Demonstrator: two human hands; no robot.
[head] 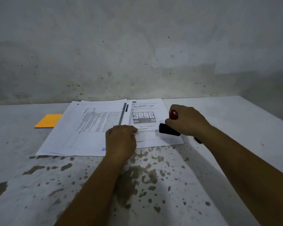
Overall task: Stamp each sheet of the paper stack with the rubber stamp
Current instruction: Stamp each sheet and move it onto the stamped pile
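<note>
The person is in the middle of stamping: the right hand point(185, 120) grips the red handle of the rubber stamp point(169, 129), whose black base is tilted just above the lower part of the top sheet point(147, 124) on the right pile. The left hand point(120, 141), fingers loosely bent, presses this sheet flat on the counter point(153, 185), beside the turned-over stack point(88, 128) that shows a blue mark. I think the next move needs the base levelled and pushed straight down on blank paper.

I face a bare grey-white wall point(137, 46), specked with dark spots and stained darker low down. My table point(153, 185) is pale, its surface worn away in brownish patches. The light is dim and even
</note>
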